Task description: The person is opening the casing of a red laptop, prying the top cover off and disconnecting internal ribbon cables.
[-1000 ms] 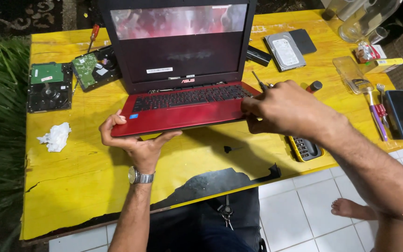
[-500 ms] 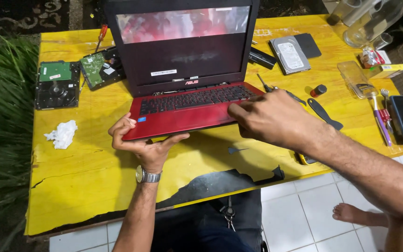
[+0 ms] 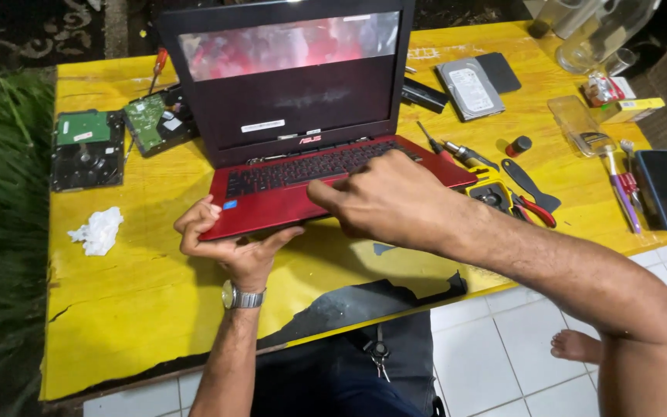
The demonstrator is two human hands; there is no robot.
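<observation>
A red laptop [image 3: 295, 181] stands with its lid up and screen dark on a yellow table [image 3: 140, 286]. My left hand [image 3: 229, 239], with a metal wristwatch, grips the laptop's front left corner from below, thumb on the palm rest. My right hand [image 3: 384, 197] lies over the front middle of the laptop base, fingers curled along its front edge, hiding the touchpad area.
Two bare hard drives [image 3: 86, 147] lie at the back left and a crumpled tissue [image 3: 98, 230] in front of them. A drive [image 3: 465, 89], screwdrivers [image 3: 457, 153], pliers [image 3: 530, 208], a phone [image 3: 665, 189] and glassware [image 3: 588, 31] crowd the right side. Plants border the left.
My right hand has slid left from the laptop's front right corner to the front middle. My left hand keeps its hold on the front left corner.
</observation>
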